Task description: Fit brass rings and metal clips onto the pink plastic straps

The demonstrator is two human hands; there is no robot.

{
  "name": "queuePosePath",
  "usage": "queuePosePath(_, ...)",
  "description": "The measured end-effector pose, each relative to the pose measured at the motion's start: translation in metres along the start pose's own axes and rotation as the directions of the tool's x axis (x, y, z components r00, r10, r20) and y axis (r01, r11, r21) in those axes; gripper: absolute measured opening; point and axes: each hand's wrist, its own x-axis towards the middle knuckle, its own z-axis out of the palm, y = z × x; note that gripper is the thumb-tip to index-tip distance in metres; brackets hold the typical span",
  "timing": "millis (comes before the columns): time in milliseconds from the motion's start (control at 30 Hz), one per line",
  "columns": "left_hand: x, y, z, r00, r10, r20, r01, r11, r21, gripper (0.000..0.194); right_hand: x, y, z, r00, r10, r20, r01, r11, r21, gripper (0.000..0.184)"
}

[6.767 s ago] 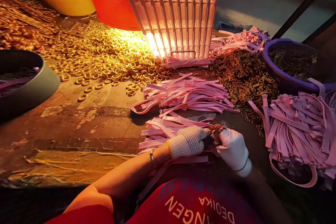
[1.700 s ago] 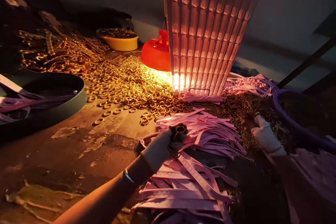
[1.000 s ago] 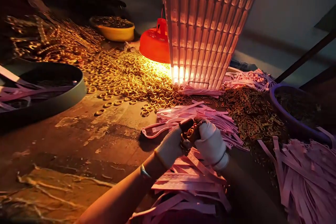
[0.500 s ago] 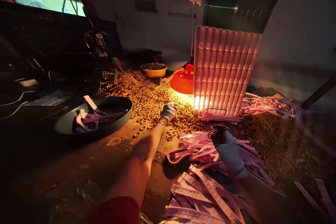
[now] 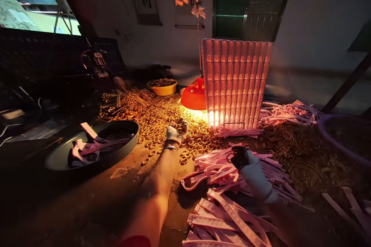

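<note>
I have the left hand [image 5: 175, 133] stretched out over the middle of the counter [image 5: 120, 172], at the near side of the heap of gold rings [image 5: 162, 116]. Its fingers curl inward; I cannot tell whether rings are caught in them. The heap spreads left, right and beyond that hand toward the counter's far edge, glowing under the red lamp [image 5: 193, 97].

My right hand [image 5: 255, 174] is farther from the heap, nearer the counter's right side. Its fingertips are pressed together around a dark ring [image 5: 230, 157], whose loop pokes out leftward; anything else in that shadowed grip I can't make out.

The relation I read here: the gold rings lie right at the left hand, while from the right hand they lie leftward and away, across the pink straps [image 5: 213, 163]. Rings this round offer me no long axis; the straps beneath the right hand run mostly crosswise, from left to right along the counter. To its right spreads the pile of dark clasps [image 5: 310, 158].
</note>
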Motion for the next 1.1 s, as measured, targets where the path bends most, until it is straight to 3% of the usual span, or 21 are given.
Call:
queuePosePath(133, 0.011, -0.017, -0.009, 0.993, -0.076, -0.086, 0.07, 0.995, -0.067, 0.025, -0.004, -0.006, -0.005, 0.999, 0.047, 0.016, -0.048, 0.998, 0.047, 0.041)
queuePosePath(267, 0.0, -0.049, 0.006, 0.977, -0.199, -0.073, 0.194, 0.979, -0.065, 0.011, -0.014, -0.005, -0.014, 0.995, 0.096, 0.009, -0.096, 0.995, 0.013, 0.038)
queuePosePath(333, -0.023, -0.073, 0.018, 0.958, -0.285, -0.03, 0.285, 0.958, -0.023, 0.013, -0.021, -0.006, -0.021, 0.993, 0.113, 0.017, -0.113, 0.993, -0.014, 0.036)
queuePosePath(433, -0.076, -0.109, 0.039, 0.921, -0.389, 0.026, 0.386, 0.92, 0.074, 0.004, -0.032, -0.014, -0.034, 0.983, 0.164, 0.087, -0.161, 0.986, -0.043, 0.033)
queuePosePath(467, -0.094, -0.119, 0.046, 0.911, -0.41, 0.047, 0.401, 0.906, 0.138, 0.009, -0.035, -0.017, -0.038, 0.978, 0.177, 0.115, -0.172, 0.984, -0.051, 0.032)
queuePosePath(600, -0.141, -0.144, 0.075, 0.862, -0.482, 0.155, 0.289, 0.719, 0.633, 0.022, -0.051, -0.023, -0.053, 0.964, 0.161, 0.213, -0.13, 0.98, -0.151, 0.028)
queuePosePath(667, -0.15, -0.152, 0.085, 0.832, -0.528, 0.169, 0.259, 0.64, 0.724, 0.029, -0.062, -0.021, -0.063, 0.965, 0.148, 0.216, -0.102, 0.972, -0.21, 0.028)
queuePosePath(733, -0.153, -0.16, 0.091, 0.813, -0.557, 0.172, 0.27, 0.621, 0.736, 0.035, -0.075, -0.016, -0.078, 0.98, 0.122, 0.156, -0.077, 0.96, -0.268, 0.029)
queuePosePath(800, -0.156, -0.168, 0.093, 0.803, -0.574, 0.161, 0.316, 0.639, 0.701, 0.038, -0.091, -0.011, -0.094, 0.995, 0.048, 0.088, -0.013, 0.932, -0.361, 0.035)
queuePosePath(933, -0.163, -0.185, 0.089, 0.798, -0.581, 0.164, 0.354, 0.67, 0.653, 0.038, -0.119, -0.01, -0.117, 0.988, -0.027, 0.152, 0.109, 0.822, -0.559, 0.052)
queuePosePath(1033, -0.167, -0.193, 0.089, 0.766, -0.611, 0.198, 0.353, 0.658, 0.665, 0.037, -0.13, -0.018, -0.118, 0.979, -0.117, 0.164, 0.198, 0.71, -0.676, 0.056)
queuePosePath(1100, -0.17, -0.196, 0.092, 0.738, -0.643, 0.203, 0.371, 0.638, 0.674, 0.036, -0.131, -0.025, -0.115, 0.974, -0.125, 0.187, 0.224, 0.637, -0.737, 0.047)
